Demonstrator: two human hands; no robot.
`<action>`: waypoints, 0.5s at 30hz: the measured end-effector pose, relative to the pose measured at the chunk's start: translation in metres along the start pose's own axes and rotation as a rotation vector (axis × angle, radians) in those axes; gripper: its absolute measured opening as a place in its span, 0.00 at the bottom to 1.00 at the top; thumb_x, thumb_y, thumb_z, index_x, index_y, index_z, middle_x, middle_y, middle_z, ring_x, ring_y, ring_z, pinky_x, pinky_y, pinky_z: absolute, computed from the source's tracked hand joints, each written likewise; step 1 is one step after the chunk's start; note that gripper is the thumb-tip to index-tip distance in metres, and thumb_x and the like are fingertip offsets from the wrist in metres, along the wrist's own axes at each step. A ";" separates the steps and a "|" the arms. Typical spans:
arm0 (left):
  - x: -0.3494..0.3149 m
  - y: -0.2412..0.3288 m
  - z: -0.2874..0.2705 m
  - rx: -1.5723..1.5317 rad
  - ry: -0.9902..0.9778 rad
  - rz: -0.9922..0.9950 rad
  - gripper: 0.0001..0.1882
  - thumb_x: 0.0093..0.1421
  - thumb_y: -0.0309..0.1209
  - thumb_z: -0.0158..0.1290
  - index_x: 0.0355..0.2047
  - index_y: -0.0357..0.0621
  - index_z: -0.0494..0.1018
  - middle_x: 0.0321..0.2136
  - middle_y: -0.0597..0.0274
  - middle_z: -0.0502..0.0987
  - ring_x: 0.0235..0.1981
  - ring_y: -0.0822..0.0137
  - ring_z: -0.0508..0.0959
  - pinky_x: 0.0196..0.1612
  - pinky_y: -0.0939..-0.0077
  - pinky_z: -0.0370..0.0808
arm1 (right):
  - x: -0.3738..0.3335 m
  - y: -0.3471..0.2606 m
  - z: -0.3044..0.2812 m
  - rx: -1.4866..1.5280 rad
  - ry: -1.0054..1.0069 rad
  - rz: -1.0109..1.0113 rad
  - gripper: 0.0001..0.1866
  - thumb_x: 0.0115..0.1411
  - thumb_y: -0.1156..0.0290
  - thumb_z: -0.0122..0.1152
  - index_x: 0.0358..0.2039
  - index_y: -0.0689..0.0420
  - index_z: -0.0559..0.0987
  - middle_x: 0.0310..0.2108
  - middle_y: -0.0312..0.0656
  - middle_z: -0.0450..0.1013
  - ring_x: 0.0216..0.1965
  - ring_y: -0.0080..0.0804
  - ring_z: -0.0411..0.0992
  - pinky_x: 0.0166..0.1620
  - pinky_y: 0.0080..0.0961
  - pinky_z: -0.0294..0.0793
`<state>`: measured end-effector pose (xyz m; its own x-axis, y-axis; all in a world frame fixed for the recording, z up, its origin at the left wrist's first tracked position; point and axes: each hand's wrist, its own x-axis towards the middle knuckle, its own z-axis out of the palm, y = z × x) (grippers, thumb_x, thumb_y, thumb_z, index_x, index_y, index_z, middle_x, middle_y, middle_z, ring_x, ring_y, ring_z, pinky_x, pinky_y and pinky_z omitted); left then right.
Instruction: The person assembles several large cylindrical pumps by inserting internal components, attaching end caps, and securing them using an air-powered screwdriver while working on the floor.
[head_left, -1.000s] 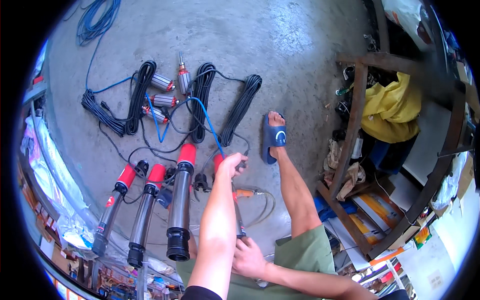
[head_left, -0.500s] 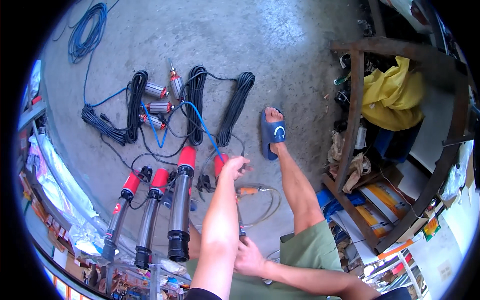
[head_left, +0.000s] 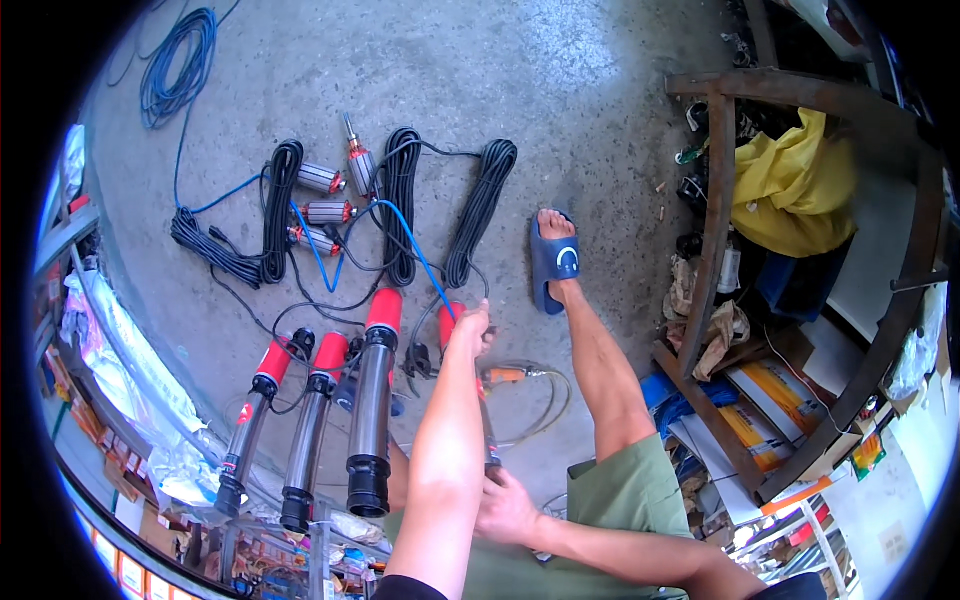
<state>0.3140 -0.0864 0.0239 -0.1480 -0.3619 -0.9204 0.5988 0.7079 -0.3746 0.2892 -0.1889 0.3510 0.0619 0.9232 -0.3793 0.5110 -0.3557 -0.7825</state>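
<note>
My left hand [head_left: 474, 328] is closed, its fingers curled at the red end of a submersible pump [head_left: 450, 316]. A thin black cable [head_left: 487, 288] runs down from a coil into its fingers. My left forearm covers much of this pump. Lower down, my right hand [head_left: 508, 510] is wrapped round the pump's lower end; its palm side is hidden. To the left lie three more red-and-dark pumps [head_left: 372, 410], side by side. Just right of my left hand is an orange-handled tool [head_left: 503, 374] with a clear hose.
Black cable coils [head_left: 402, 205] and several motor rotors [head_left: 322, 178] lie on the concrete floor ahead. A blue hose coil [head_left: 178, 75] sits far left. Right of my sandalled foot [head_left: 555, 260] stands a rusty metal rack [head_left: 718, 200] with a yellow sack [head_left: 795, 190] and boxes.
My left hand's fingers have curled in from a looser, more spread pose and now meet the black cable. My right hand stays at the pump's lower end. The whole view has shifted slightly.
</note>
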 end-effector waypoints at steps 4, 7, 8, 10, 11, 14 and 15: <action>0.010 -0.005 0.004 0.064 0.120 0.105 0.21 0.70 0.52 0.49 0.38 0.46 0.68 0.22 0.60 0.75 0.12 0.72 0.62 0.15 0.73 0.57 | -0.003 -0.001 0.002 0.003 -0.017 -0.004 0.10 0.40 0.62 0.67 0.23 0.51 0.82 0.34 0.35 0.75 0.48 0.36 0.70 0.49 0.44 0.67; 0.000 -0.004 0.019 0.129 0.238 0.188 0.24 0.69 0.53 0.51 0.30 0.42 0.70 0.17 0.61 0.72 0.12 0.71 0.64 0.14 0.71 0.58 | -0.009 0.003 0.008 0.026 -0.006 0.005 0.09 0.39 0.63 0.66 0.24 0.50 0.83 0.34 0.33 0.76 0.48 0.36 0.71 0.50 0.45 0.67; 0.003 -0.008 0.022 0.125 0.260 0.242 0.26 0.68 0.53 0.52 0.27 0.42 0.70 0.16 0.61 0.71 0.11 0.70 0.65 0.14 0.71 0.58 | -0.010 0.003 0.008 0.038 -0.005 0.007 0.09 0.39 0.63 0.66 0.24 0.50 0.83 0.34 0.33 0.76 0.48 0.35 0.71 0.50 0.45 0.68; 0.043 -0.027 0.015 0.157 0.360 0.392 0.29 0.68 0.54 0.52 0.23 0.39 0.73 0.14 0.60 0.71 0.11 0.67 0.67 0.15 0.67 0.61 | -0.010 0.000 0.008 0.034 0.033 -0.008 0.10 0.39 0.63 0.66 0.25 0.49 0.83 0.35 0.33 0.77 0.47 0.35 0.73 0.50 0.46 0.68; 0.081 -0.041 0.010 0.202 0.442 0.481 0.32 0.67 0.56 0.51 0.22 0.37 0.74 0.13 0.59 0.71 0.11 0.65 0.69 0.16 0.64 0.64 | -0.008 0.000 0.009 0.027 0.049 -0.018 0.10 0.39 0.64 0.65 0.25 0.49 0.84 0.35 0.33 0.78 0.46 0.35 0.73 0.50 0.47 0.68; 0.075 -0.039 0.024 0.346 0.588 0.551 0.34 0.68 0.56 0.48 0.28 0.32 0.80 0.22 0.47 0.81 0.21 0.53 0.80 0.27 0.58 0.74 | -0.006 0.005 0.010 0.034 0.104 -0.003 0.11 0.38 0.63 0.66 0.25 0.50 0.84 0.37 0.35 0.79 0.41 0.35 0.76 0.48 0.45 0.72; 0.044 -0.030 0.029 0.411 0.591 0.503 0.32 0.68 0.56 0.48 0.32 0.34 0.81 0.28 0.44 0.81 0.30 0.50 0.81 0.34 0.56 0.74 | -0.006 0.003 0.009 0.078 0.129 0.110 0.11 0.37 0.63 0.67 0.25 0.50 0.83 0.36 0.36 0.79 0.39 0.35 0.76 0.45 0.43 0.72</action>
<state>0.3122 -0.1409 -0.0028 -0.1056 0.3885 -0.9154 0.9220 0.3831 0.0562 0.2827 -0.1973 0.3464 0.2257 0.8875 -0.4018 0.4275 -0.4608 -0.7778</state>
